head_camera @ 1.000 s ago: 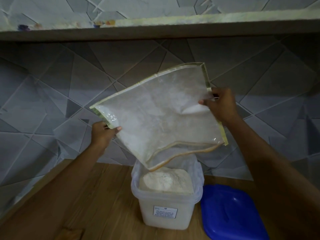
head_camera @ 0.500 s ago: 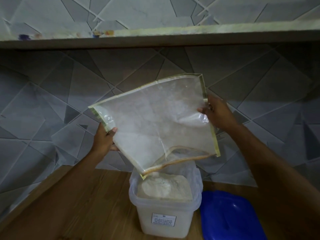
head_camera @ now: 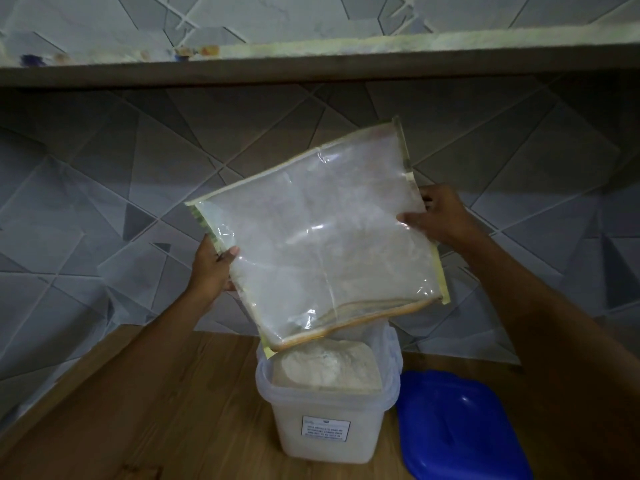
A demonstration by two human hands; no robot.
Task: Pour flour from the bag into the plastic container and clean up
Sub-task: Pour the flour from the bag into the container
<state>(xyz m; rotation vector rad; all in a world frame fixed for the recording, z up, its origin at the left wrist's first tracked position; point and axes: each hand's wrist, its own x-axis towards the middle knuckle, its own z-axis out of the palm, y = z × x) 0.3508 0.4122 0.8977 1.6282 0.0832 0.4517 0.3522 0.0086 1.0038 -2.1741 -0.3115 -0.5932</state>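
Note:
A clear plastic flour bag (head_camera: 322, 237) with yellowish edges hangs upside down, its open mouth just above the container. It looks dusty and nearly flat. My left hand (head_camera: 213, 268) pinches its left corner. My right hand (head_camera: 438, 218) grips its right edge. Below stands the translucent plastic container (head_camera: 329, 424) with a white label, a mound of flour (head_camera: 327, 367) heaped up to its rim.
The container's blue lid (head_camera: 460, 427) lies on the wooden counter (head_camera: 166, 410) just right of it. A tiled wall (head_camera: 104, 202) rises close behind, and a shelf (head_camera: 311, 62) juts out overhead.
The bag has sunk lower towards the container and tilted more upright. Both hands came down with it, keeping the same hold.

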